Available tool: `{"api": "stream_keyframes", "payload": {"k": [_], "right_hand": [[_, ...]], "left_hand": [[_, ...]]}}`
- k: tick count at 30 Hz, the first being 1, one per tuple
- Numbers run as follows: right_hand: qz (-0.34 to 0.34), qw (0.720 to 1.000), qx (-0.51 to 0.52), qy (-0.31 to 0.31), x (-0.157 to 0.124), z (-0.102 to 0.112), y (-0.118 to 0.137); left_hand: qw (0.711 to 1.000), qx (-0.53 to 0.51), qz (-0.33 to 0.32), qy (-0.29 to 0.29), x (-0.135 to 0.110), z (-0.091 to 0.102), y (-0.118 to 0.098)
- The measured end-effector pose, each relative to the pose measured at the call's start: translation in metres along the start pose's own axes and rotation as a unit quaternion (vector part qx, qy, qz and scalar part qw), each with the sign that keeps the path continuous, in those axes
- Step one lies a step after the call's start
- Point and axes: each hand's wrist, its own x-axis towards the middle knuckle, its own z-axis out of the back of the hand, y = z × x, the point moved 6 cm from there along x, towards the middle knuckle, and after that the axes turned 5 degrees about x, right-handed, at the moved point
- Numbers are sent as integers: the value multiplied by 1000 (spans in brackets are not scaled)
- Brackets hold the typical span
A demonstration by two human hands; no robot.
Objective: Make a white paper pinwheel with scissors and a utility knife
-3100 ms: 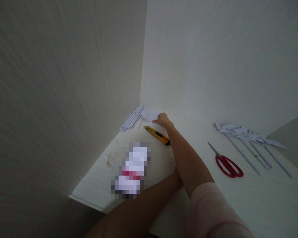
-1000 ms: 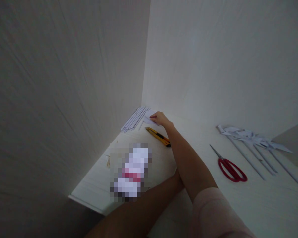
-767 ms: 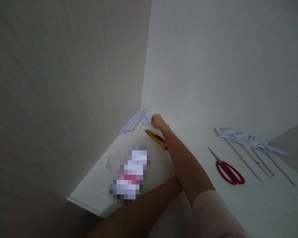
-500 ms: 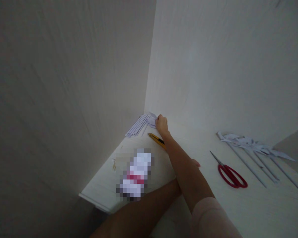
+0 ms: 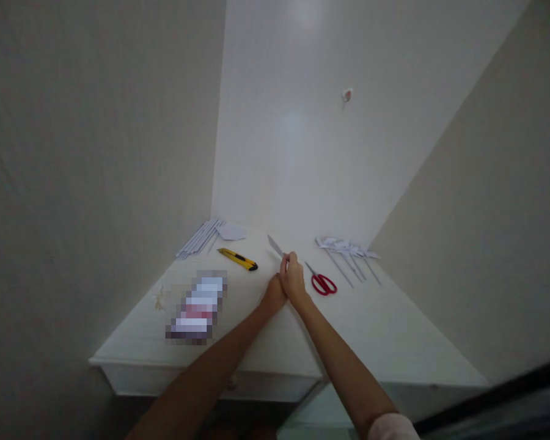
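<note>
My right hand (image 5: 293,278) is closed on a thin piece of white paper (image 5: 275,245), which points up and to the left from the fingertips. Against it rests my left hand (image 5: 274,294), its fingers curled in; whatever they hold is hidden. Left of the hands lies a yellow utility knife (image 5: 238,259) with a black end. Red-handled scissors (image 5: 323,283) lie just to their right. Toward the back left corner are a bundle of rolled white paper sticks (image 5: 197,239) and a small stack of paper pieces (image 5: 231,232).
A blurred-out flat object (image 5: 199,308) lies at the left of the white tabletop (image 5: 385,342). Paper strips on sticks (image 5: 346,247) lie at the back right. Walls (image 5: 275,153) enclose the left, back and right sides. A drawer front (image 5: 261,385) shows below the table edge.
My right hand has come back from the paper stack to the middle with a piece of paper and now meets my left hand. The view has shifted, showing more of the table.
</note>
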Motion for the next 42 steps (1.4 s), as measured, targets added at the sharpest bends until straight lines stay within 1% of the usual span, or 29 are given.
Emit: {"api": "stream_keyframes", "payload": {"k": [3,6,8,10,12,14,15,17,22,27,31,36,39,42], "right_hand": [[1,999,-6,37,-51,17,-36],[25,997,-1,79,-89,24,-53],[32,995,2,91,-103,23,-54],[24,996,1,90,-112,21,-51],[10,996,0,85,-116,18,-46],[3,997,2,82,-119,15,-42],[4,997,4,82,-119,15,-41],[11,996,6,85,-119,14,-40],[28,995,12,98,-116,8,-45],[37,992,51,108,-109,2,-53],[45,989,95,100,-97,9,-65],[44,986,137,89,-72,17,-84],[34,985,150,78,-57,13,-94],[19,984,162,68,-42,4,-98]], "left_hand": [[996,83,-7,-39,-17,2,-12],[987,151,-35,-48,-39,4,-26],[978,193,-55,-47,-52,7,-34],[968,235,-73,-38,-62,8,-39],[958,272,-92,-12,-69,7,-42],[947,300,-108,27,-74,4,-42],[943,310,-114,48,-75,2,-42],[936,324,-120,67,-77,0,-42],[930,341,-115,79,-74,0,-46],[927,352,-110,65,-68,5,-43],[924,362,-114,46,-58,8,-38],[923,368,-114,19,-41,13,-28],[927,360,-107,2,-26,18,-19],[932,347,-103,-20,-12,23,-11]]}}
